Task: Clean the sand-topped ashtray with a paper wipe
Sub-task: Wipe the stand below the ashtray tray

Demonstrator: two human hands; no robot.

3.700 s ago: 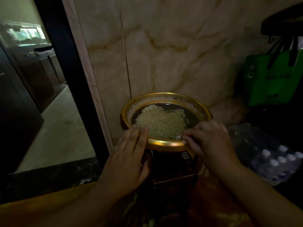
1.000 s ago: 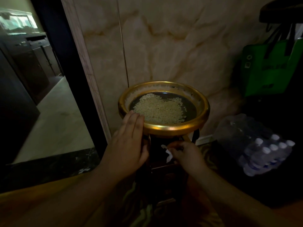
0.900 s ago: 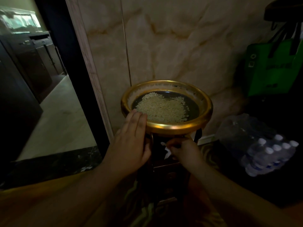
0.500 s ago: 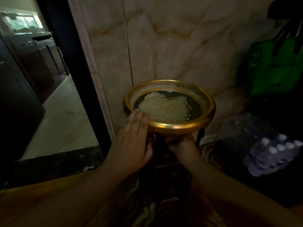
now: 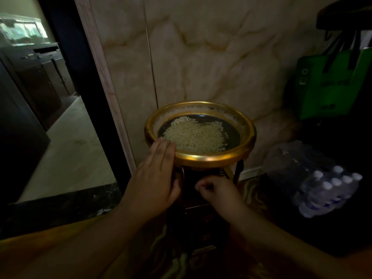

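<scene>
Under the gold rim [image 5: 203,158], right hand [image 5: 218,191] curled; left hand [image 5: 155,178] flat.

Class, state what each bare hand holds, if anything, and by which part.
The left hand lies flat on the near-left rim of the round gold ashtray bowl, steadying rather than gripping it. The right hand is curled below the bowl; any wipe inside cannot be seen.
</scene>
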